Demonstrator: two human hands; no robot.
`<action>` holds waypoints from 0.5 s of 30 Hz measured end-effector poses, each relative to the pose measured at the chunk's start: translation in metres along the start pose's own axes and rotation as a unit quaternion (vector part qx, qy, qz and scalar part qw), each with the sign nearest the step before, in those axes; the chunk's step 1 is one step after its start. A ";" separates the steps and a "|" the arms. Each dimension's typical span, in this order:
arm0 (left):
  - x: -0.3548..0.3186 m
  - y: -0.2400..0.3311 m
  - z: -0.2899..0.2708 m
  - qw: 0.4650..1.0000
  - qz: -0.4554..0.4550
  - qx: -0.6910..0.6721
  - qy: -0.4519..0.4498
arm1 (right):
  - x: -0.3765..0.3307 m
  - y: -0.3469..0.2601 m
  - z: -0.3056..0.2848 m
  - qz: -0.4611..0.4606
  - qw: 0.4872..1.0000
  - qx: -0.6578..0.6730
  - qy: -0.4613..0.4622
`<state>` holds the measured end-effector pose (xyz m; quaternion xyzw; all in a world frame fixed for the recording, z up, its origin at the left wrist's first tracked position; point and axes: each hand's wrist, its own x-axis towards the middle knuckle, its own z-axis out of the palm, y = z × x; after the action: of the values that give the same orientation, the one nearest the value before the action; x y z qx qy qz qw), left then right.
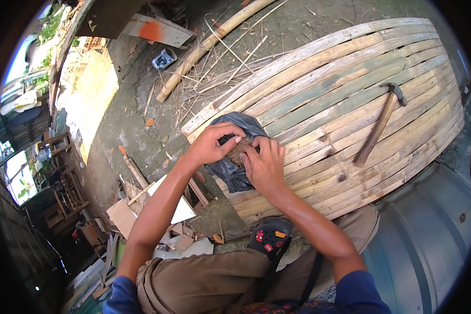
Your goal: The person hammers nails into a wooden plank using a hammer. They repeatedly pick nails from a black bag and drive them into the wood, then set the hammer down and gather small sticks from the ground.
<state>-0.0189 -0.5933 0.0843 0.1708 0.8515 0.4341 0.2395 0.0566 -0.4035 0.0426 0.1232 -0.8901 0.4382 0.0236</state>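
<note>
Centrally, opened black plastic bag, brown fibrous clump within, pinched by both hands

My left forearm slants forward and inward, and my right forearm angles in to meet it. My left hand and right hand face each other, near together, backs up, fingers bent, left thumb pointing inward, some fingertips hidden from me.
</note>
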 end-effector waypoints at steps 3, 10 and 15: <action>0.002 -0.001 -0.001 1.000 -0.003 -0.002 -0.002 | 0.000 -0.002 0.003 0.004 1.000 0.002 0.008; 0.003 -0.002 -0.004 0.997 -0.033 -0.063 -0.009 | 0.002 -0.004 0.007 0.012 1.000 -0.002 0.014; 0.003 -0.004 -0.009 0.994 -0.041 -0.102 -0.009 | 0.003 -0.001 0.005 0.010 1.000 0.012 0.009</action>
<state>-0.0262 -0.6000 0.0845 0.1146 0.8065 0.5074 0.2812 0.0543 -0.4090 0.0409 0.1106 -0.8856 0.4504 0.0262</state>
